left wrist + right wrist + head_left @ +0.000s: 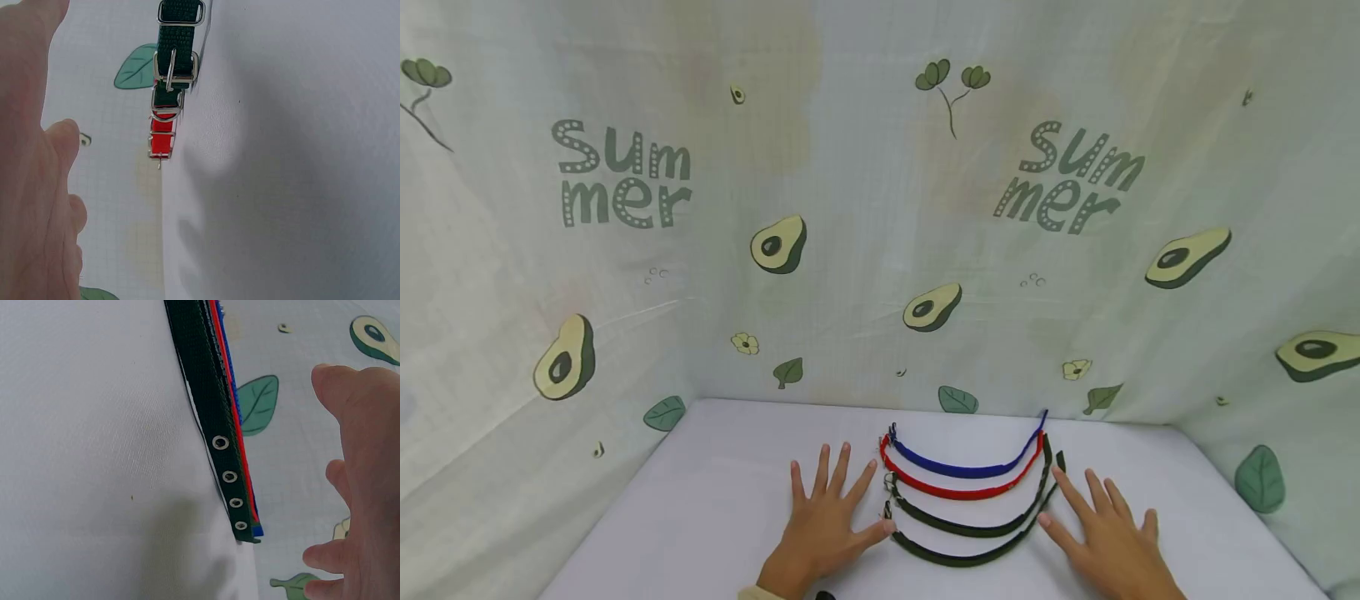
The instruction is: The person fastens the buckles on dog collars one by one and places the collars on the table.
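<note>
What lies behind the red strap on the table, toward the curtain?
Behind the red webbing strap lies a blue webbing strap, curved the same way on the white table. Beyond it hangs the avocado-print curtain. Nothing covers that stretch.

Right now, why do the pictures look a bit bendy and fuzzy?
Head view: wide lens curves the table edge and backdrop. Left wrist view: the left hand is too close, so blurry. Right wrist view: the dark green strap is sharp, with a soft shadow below.
</note>
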A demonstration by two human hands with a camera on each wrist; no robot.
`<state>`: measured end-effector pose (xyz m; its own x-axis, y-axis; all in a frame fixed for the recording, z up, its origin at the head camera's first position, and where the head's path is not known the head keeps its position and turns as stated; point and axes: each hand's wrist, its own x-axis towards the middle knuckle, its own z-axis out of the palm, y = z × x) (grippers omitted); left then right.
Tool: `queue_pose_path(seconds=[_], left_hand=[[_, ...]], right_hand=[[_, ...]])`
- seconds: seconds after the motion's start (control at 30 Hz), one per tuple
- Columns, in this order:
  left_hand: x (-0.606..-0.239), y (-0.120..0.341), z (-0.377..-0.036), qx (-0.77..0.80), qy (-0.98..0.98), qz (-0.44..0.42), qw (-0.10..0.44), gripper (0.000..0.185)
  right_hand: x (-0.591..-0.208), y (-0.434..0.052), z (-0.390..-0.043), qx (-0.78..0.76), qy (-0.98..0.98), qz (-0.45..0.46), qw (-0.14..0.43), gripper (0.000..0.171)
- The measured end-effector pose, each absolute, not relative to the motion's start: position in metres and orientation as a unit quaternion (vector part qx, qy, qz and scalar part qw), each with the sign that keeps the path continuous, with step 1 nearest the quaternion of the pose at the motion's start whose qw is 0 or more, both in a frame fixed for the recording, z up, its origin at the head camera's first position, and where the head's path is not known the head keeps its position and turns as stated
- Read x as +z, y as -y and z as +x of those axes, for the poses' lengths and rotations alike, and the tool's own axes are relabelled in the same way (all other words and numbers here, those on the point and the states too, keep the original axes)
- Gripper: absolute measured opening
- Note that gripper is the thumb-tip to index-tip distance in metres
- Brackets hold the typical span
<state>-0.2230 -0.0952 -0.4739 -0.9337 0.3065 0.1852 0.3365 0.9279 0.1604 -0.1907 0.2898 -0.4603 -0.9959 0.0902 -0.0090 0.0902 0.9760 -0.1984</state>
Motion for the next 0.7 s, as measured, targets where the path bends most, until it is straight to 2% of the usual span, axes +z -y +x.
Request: queue_pose_path(seconds=[0.7], left_hand=[[-0.471,0.083,-0.214,-0.085,0.981,-0.163,0.062,0.091]], right_hand=[[-0.460,-0.288,-0.179,0.091,0.994,-0.064,-0.008,0.101]])
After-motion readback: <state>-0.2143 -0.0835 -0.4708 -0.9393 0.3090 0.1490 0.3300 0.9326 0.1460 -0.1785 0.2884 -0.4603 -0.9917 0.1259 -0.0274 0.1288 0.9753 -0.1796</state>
